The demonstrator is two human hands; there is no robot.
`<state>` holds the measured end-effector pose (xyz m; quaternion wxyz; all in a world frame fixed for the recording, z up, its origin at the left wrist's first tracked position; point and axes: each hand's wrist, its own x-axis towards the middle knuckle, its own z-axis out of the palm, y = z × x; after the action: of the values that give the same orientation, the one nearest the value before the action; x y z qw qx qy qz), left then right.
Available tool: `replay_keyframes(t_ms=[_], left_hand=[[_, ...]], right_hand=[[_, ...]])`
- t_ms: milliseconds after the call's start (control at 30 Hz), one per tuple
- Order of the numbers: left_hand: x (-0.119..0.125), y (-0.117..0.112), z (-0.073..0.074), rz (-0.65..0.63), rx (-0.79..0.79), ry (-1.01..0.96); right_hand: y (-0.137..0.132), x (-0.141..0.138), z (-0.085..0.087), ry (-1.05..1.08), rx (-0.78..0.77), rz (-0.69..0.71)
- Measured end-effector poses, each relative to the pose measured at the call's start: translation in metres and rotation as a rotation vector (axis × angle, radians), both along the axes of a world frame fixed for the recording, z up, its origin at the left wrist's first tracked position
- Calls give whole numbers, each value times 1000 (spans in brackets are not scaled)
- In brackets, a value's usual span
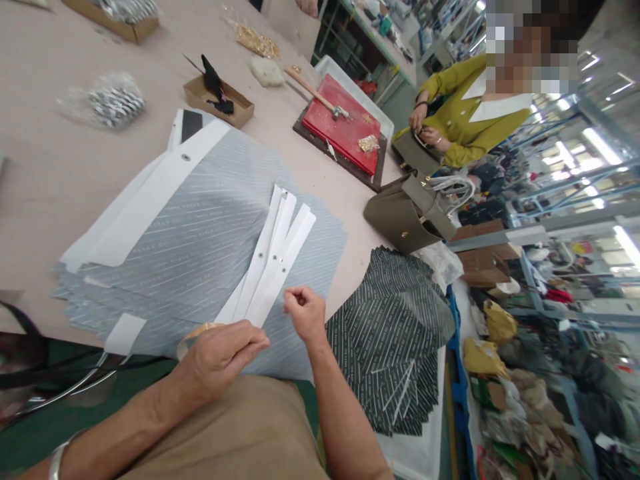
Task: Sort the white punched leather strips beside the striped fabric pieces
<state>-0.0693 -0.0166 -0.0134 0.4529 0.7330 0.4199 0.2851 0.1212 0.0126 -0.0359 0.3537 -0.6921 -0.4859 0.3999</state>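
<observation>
My left hand (224,355) is closed on the near ends of several long white card strips (273,257), each with a small metal eyelet, which fan out over a stack of grey striped sheets (200,233). A roll of clear tape (193,337) sits under that hand. Just to the right, my right hand (305,312) is curled in a loose fist close to the strip ends; whether it pinches anything is too small to make out.
A dark striped pile (395,333) lies at my right. Further off are a red board (345,123) with a hammer (320,99), an olive handbag (407,213), a small cardboard box (220,100), bagged metal parts (110,100) and a person in a yellow top (460,113).
</observation>
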Motion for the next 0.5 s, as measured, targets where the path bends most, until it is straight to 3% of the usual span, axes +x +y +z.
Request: replay_keyframes(t_ms=[100, 200, 500], left_hand=[[-3, 0, -3, 21, -103, 13], [-8, 4, -7, 76, -174, 45], [-20, 13, -22, 57, -239, 37]], right_hand=[[33, 14, -32, 218, -193, -135], [55, 19, -50, 236, -213, -148], [74, 17, -54, -40, -287, 15]])
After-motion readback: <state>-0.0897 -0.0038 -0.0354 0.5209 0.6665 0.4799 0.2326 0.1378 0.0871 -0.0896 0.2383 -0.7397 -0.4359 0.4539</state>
